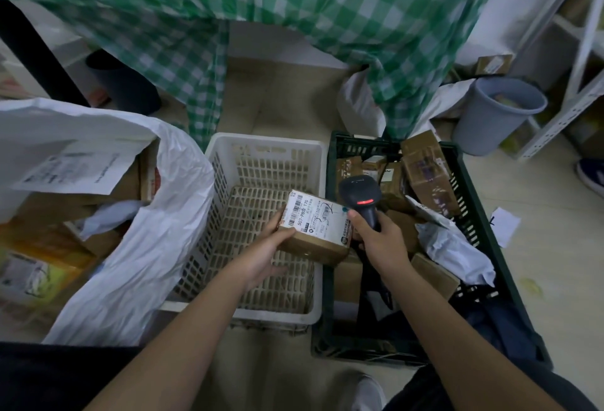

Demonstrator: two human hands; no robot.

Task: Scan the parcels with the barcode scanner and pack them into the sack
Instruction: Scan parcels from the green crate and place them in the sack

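Box: small cardboard box (314,229) was held by the left hand (261,257) from under and the near-left side, label face tipped up, prob. so the barcode faced the scanner.
Left fingers: curled round the box's lower left edge, thumb on the label side; a holding grip, not a pinch.
Scanner: black scanner (361,199) was held in the right hand (382,242), head just above and right of the box, red light lit; looked like a read in progress.
Right fingers: wrapped round the handle, forefinger up front nr the trigger; whether it pressed, can't tell.
Why over the white basket: box hung above the white basket (268,145), which lay below the left fingers, w/ nothing visible in it; likely just free working room betw. source and sack.
Green crate: dark green crate (470,201) sat right of and below the right fingers, holding more boxes and a grey mailer bag (457,247); prob. the unscanned stock, kept on the scanner side.
Sack: white sack (157,214) stood left of the left fingers, mouth open, boxes already inside; open so the holding hand could drop the box w/out a second hand.
Stage: scan step; packing of this box not yet done.
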